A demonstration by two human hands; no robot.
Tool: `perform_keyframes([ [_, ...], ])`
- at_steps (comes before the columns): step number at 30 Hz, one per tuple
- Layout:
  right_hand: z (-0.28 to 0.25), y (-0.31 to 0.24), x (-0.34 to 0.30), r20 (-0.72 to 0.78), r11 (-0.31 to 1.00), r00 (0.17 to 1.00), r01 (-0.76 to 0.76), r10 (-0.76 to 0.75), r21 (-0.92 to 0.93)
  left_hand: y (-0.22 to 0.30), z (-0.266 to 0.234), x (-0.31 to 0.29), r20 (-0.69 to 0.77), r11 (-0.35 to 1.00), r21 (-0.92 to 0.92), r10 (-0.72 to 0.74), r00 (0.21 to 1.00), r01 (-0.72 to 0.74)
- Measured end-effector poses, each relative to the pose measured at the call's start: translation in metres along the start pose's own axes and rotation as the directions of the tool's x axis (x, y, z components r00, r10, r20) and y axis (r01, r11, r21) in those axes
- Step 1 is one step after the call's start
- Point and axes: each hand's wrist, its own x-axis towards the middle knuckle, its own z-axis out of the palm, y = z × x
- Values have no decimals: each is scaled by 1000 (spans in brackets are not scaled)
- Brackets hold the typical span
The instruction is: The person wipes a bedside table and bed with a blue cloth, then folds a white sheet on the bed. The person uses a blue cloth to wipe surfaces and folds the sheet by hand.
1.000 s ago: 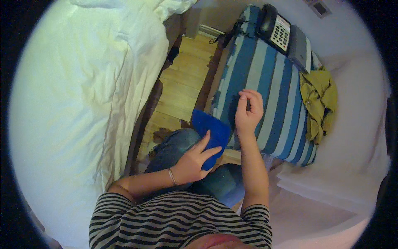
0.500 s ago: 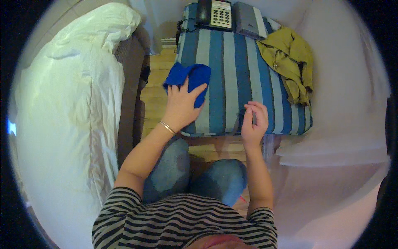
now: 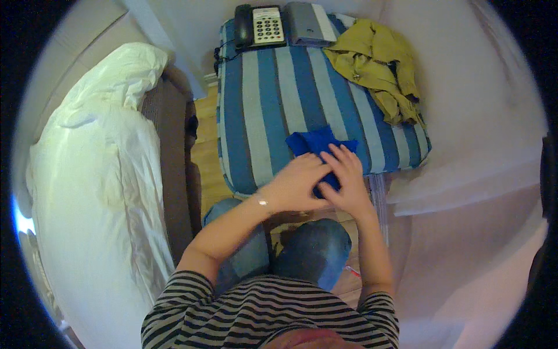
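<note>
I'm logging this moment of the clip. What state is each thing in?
Blue cloth: bunched, flat on the striped cushion, under both hands.
Left hand: pressing on the cloth.
Right hand: fingers spread on the cloth.
Striped cushion: lying flat.
Olive garment: crumpled on the cushion's far right.
Phone: handset on its cradle.
Duvet: rumpled.

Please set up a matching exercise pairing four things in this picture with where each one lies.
Things:
1. blue cloth
2. telephone
3. olive garment
4. white duvet

Places:
A. far right part of the striped cushion
B. on the bed at the person's left
C. under the left hand and right hand, at the cushion's near edge
D. far left corner of the cushion

Pairs: 1-C, 2-D, 3-A, 4-B
</note>
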Motion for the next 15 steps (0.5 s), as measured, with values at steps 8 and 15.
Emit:
perform_keyframes([
  [8, 27, 6, 23, 170, 930, 940, 323, -295, -173, -37, -58, -49, -355, 959, 32, -253, 900, 282],
  [15, -4, 77, 61, -39, 942, 998, -51, 40, -331, -41, -39, -41, -425, 946, 187, -167, 890, 266],
])
